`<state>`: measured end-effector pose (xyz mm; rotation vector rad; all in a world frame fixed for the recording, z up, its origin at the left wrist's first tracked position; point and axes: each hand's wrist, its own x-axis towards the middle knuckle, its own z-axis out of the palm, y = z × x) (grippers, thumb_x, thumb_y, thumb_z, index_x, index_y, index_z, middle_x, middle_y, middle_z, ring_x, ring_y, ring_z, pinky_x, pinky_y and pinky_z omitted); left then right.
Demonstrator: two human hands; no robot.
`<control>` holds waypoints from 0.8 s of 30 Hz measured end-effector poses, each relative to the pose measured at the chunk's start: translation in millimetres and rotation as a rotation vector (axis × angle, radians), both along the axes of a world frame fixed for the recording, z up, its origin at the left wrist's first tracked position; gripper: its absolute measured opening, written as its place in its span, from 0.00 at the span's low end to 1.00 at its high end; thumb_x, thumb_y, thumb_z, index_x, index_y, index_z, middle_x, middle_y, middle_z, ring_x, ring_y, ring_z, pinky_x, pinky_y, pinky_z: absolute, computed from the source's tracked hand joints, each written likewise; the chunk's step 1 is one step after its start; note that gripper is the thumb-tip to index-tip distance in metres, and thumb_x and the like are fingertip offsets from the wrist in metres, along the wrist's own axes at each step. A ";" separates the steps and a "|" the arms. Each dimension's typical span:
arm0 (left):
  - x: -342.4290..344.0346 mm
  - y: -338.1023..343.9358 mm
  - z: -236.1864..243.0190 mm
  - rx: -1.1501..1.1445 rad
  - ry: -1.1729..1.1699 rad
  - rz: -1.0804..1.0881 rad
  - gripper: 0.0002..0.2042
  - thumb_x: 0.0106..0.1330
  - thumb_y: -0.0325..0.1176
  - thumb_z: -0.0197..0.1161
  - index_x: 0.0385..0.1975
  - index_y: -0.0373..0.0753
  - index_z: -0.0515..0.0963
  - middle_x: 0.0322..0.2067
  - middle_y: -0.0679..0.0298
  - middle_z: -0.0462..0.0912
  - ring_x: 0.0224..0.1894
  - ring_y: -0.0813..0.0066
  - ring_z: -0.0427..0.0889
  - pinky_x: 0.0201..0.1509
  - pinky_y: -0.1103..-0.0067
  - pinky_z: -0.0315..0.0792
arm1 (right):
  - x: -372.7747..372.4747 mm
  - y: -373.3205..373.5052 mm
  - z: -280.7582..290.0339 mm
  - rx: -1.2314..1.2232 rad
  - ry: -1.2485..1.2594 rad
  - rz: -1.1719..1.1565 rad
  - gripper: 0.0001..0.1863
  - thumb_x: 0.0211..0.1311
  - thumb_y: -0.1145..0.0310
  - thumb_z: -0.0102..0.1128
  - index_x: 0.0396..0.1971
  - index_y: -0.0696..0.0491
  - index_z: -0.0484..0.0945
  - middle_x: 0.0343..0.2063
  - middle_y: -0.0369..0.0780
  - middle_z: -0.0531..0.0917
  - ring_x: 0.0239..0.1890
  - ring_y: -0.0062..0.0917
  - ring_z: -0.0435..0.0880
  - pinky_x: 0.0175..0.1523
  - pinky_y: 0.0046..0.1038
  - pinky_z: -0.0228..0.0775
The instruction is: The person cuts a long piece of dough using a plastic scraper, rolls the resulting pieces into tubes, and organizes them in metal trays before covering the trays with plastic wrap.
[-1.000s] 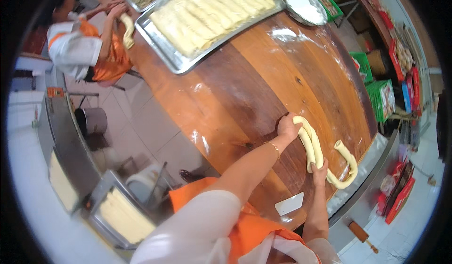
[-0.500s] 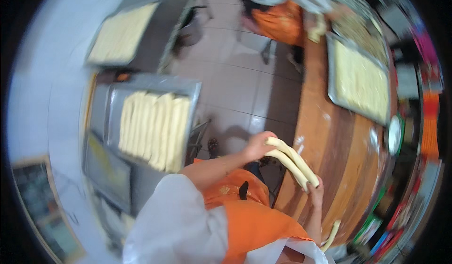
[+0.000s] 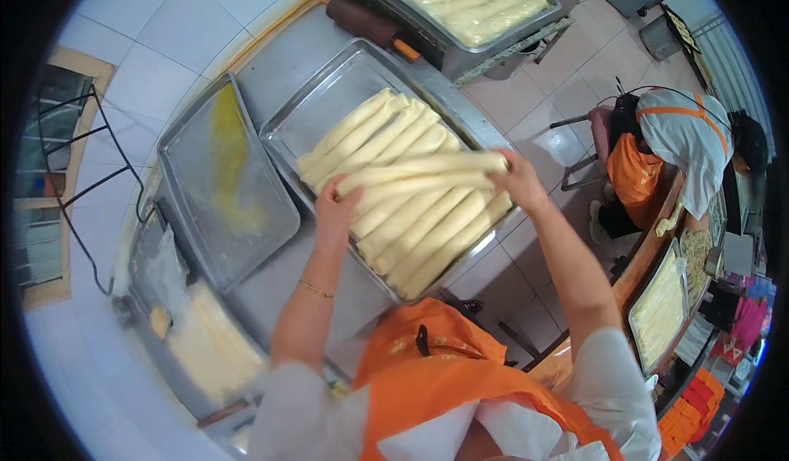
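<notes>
My left hand (image 3: 339, 200) and my right hand (image 3: 514, 177) grip the two ends of a pale, doubled dough strip (image 3: 423, 173), stretched crosswise between them. Beneath it is a deep metal tray (image 3: 306, 85) on a steel counter, holding several long dough rolls (image 3: 427, 239) side by side; part of them is hidden by the strip I hold. To the left lies a second metal tray (image 3: 263, 231) with a yellow greasy smear in it.
A rolling pin (image 3: 357, 21) lies behind, beside a tray of dough rolls (image 3: 460, 9). A wire rack (image 3: 103, 173) hangs at far left. A co-worker (image 3: 682, 140) bends at the wooden table, right, near another tray (image 3: 657, 305). A dough sheet (image 3: 214, 346) is lower left.
My view has swung from the wooden table to the steel counter. My hands have carried the doubled strip over the tray of rolls, now holding it crosswise and more stretched out.
</notes>
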<state>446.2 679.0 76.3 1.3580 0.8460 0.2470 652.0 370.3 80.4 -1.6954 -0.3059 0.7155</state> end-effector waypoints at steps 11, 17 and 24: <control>39.9 149.9 -38.0 0.056 -0.148 0.334 0.16 0.64 0.26 0.66 0.50 0.33 0.74 0.44 0.64 0.80 0.44 0.77 0.78 0.50 0.79 0.74 | 145.0 270.7 -33.3 -0.164 -0.050 0.255 0.17 0.56 0.71 0.60 0.47 0.51 0.81 0.39 0.35 0.85 0.35 0.19 0.83 0.34 0.23 0.79; 45.1 174.9 -41.5 0.363 0.137 0.157 0.19 0.62 0.26 0.65 0.54 0.35 0.74 0.46 0.57 0.80 0.46 0.68 0.79 0.52 0.75 0.73 | 170.9 312.8 -49.3 -0.248 0.014 0.232 0.18 0.55 0.69 0.61 0.47 0.51 0.81 0.36 0.35 0.85 0.37 0.22 0.84 0.32 0.25 0.81; 49.0 157.8 -54.7 1.420 0.546 -0.412 0.29 0.67 0.38 0.60 0.67 0.37 0.64 0.69 0.45 0.59 0.71 0.49 0.57 0.72 0.57 0.54 | 119.5 328.9 -58.2 -0.565 -1.191 0.621 0.28 0.61 0.64 0.58 0.64 0.44 0.69 0.67 0.45 0.65 0.70 0.40 0.62 0.70 0.40 0.58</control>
